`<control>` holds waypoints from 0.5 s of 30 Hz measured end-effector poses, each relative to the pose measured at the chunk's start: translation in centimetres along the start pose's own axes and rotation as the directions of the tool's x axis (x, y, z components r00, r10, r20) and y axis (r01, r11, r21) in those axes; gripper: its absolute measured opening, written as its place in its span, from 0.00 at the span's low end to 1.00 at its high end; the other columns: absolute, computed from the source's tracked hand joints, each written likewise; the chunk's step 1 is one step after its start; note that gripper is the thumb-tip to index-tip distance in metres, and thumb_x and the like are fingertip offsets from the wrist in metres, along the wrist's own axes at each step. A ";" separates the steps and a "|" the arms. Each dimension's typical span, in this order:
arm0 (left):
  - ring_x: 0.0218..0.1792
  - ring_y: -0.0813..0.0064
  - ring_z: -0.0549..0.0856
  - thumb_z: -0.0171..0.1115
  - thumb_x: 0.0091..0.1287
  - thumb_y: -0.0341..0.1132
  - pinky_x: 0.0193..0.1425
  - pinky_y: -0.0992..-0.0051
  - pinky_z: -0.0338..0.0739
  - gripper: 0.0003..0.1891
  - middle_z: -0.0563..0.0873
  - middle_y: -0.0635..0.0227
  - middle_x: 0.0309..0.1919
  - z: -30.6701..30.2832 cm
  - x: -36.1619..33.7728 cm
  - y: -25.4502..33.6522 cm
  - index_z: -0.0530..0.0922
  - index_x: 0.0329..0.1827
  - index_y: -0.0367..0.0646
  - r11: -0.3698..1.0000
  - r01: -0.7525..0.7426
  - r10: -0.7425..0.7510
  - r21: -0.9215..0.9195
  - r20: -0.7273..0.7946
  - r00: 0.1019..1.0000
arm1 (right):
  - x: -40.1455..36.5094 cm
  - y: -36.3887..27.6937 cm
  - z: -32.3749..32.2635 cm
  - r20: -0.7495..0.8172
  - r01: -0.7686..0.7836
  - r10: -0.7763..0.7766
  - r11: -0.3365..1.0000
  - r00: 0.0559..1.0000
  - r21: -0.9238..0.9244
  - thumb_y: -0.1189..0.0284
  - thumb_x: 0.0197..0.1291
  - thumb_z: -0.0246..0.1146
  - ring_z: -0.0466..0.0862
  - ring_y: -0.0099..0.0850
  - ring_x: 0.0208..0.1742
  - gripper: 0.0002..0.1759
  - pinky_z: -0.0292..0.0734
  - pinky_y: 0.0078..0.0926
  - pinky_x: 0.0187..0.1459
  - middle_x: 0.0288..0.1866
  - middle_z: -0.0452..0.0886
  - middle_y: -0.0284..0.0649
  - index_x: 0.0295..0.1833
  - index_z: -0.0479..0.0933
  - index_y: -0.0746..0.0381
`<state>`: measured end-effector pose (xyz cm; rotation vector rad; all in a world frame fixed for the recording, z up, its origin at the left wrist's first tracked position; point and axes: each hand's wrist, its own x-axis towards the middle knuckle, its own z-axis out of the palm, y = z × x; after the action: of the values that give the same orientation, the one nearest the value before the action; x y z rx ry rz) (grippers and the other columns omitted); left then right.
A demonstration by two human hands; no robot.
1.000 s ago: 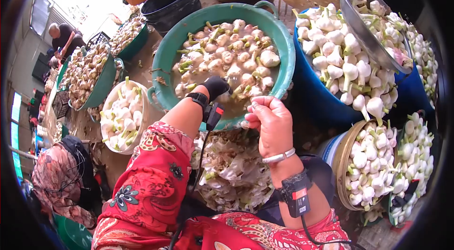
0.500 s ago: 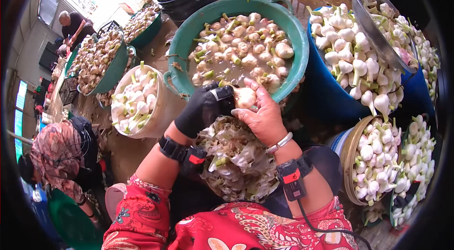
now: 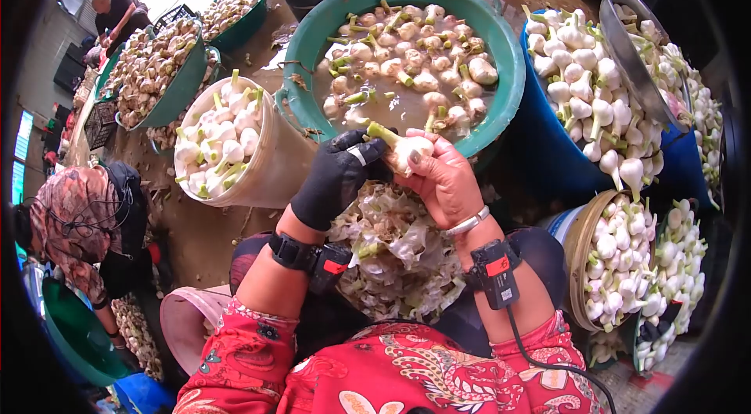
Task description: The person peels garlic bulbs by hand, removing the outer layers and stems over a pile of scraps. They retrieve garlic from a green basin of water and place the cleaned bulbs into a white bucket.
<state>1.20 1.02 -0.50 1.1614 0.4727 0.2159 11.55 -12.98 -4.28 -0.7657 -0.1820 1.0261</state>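
Between my two hands is a garlic bulb [image 3: 408, 153] with a short green stem pointing up and left. My left hand [image 3: 338, 175], in a black glove, is closed around its stem side. The bare fingers of my right hand [image 3: 446, 183] pinch the bulb from the right, the thumb lying on its front. Just beyond is a green tub [image 3: 512, 62] of murky water with garlic bulbs floating in it. Below my hands lies a heap of peeled garlic skins [image 3: 395, 257].
A white bucket [image 3: 270, 167] of cleaned garlic stands left. On the right are a blue barrel [image 3: 540, 101] heaped with garlic, a metal bowl [image 3: 626, 34] and a tilted bucket [image 3: 575, 269]. A co-worker [image 3: 78, 218] bends at far left, near a pink bucket [image 3: 188, 320].
The garlic bulb has turned, so its green stem now shows upward at the left. My right thumb has shifted higher onto the bulb. The view has tilted slightly downward.
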 end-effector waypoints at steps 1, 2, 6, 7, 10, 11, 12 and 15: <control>0.33 0.77 0.82 0.60 0.66 0.34 0.41 0.71 0.82 0.12 0.83 0.68 0.34 0.1 -0.2 0.3 0.79 0.48 0.35 1.000 -0.005 0.005 -0.016 -0.008 1.000 | 0.0 0.0 0.1 0.001 -0.003 0.003 1.000 1.000 0.001 0.76 0.60 0.63 0.82 0.29 0.48 0.24 0.81 0.31 0.47 0.50 0.80 0.39 0.62 0.68 0.64; 0.33 0.77 0.82 0.61 0.66 0.33 0.41 0.72 0.82 0.12 0.83 0.68 0.34 0.3 -0.4 0.5 0.78 0.48 0.35 0.999 -0.011 0.010 -0.033 -0.015 1.000 | 0.0 -0.1 0.3 -0.013 0.009 -0.009 1.000 1.000 -0.019 0.75 0.61 0.63 0.81 0.29 0.48 0.24 0.81 0.31 0.47 0.50 0.80 0.39 0.62 0.68 0.64; 0.32 0.78 0.82 0.63 0.64 0.33 0.40 0.73 0.82 0.13 0.83 0.67 0.34 0.0 0.0 -0.4 0.78 0.48 0.35 0.997 0.048 -0.051 -0.062 -0.051 0.997 | -0.2 0.5 0.5 -0.013 0.076 -0.076 0.996 0.997 -0.056 0.70 0.65 0.60 0.81 0.29 0.46 0.21 0.80 0.29 0.44 0.49 0.79 0.39 0.61 0.68 0.63; 0.33 0.78 0.82 0.62 0.65 0.33 0.40 0.74 0.81 0.11 0.83 0.69 0.34 -0.3 0.1 -0.7 0.79 0.46 0.35 0.998 0.058 -0.059 -0.017 -0.023 0.998 | -0.3 0.5 0.6 -0.014 0.077 -0.078 0.995 0.997 -0.058 0.70 0.65 0.60 0.81 0.29 0.46 0.21 0.80 0.29 0.44 0.49 0.79 0.39 0.61 0.68 0.63; 0.34 0.76 0.83 0.62 0.63 0.30 0.38 0.75 0.79 0.09 0.84 0.69 0.34 -1.1 0.1 -1.2 0.80 0.44 0.37 0.972 -0.013 0.012 0.234 0.004 1.000 | -0.5 0.3 0.4 -0.101 0.061 -0.080 0.982 0.992 -0.178 0.66 0.67 0.54 0.81 0.29 0.41 0.18 0.79 0.28 0.38 0.44 0.80 0.40 0.59 0.70 0.64; 0.33 0.74 0.83 0.62 0.61 0.28 0.38 0.75 0.78 0.08 0.85 0.68 0.33 -1.3 0.0 -1.4 0.81 0.43 0.39 0.900 -0.089 0.090 0.426 0.019 0.996 | -0.2 -0.4 -0.4 0.007 -0.111 0.113 0.987 0.994 -0.118 0.65 0.67 0.53 0.81 0.30 0.37 0.17 0.79 0.27 0.34 0.41 0.80 0.40 0.56 0.70 0.64; 0.33 0.74 0.83 0.62 0.61 0.28 0.38 0.75 0.78 0.08 0.85 0.68 0.33 -1.4 0.0 -1.8 0.81 0.43 0.39 0.901 -0.085 0.087 0.425 0.016 0.996 | 0.0 -1.0 -0.8 0.126 -0.286 0.294 0.955 0.947 -0.078 0.64 0.67 0.52 0.81 0.30 0.33 0.17 0.79 0.26 0.29 0.38 0.80 0.40 0.53 0.71 0.64; 0.36 0.55 0.82 0.59 0.52 0.22 0.41 0.65 0.76 0.12 0.82 0.57 0.33 -0.7 -0.5 -1.8 0.81 0.39 0.44 0.390 -0.440 0.437 0.809 0.258 0.862 | -0.4 -2.1 -0.7 0.057 -0.488 0.491 0.871 0.869 -0.051 0.65 0.66 0.49 0.82 0.34 0.27 0.17 0.78 0.26 0.26 0.33 0.80 0.45 0.49 0.72 0.66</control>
<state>0.32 0.74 -2.30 2.3000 0.2278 0.4782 13.16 -14.25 -3.28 -0.8293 -0.0621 1.5387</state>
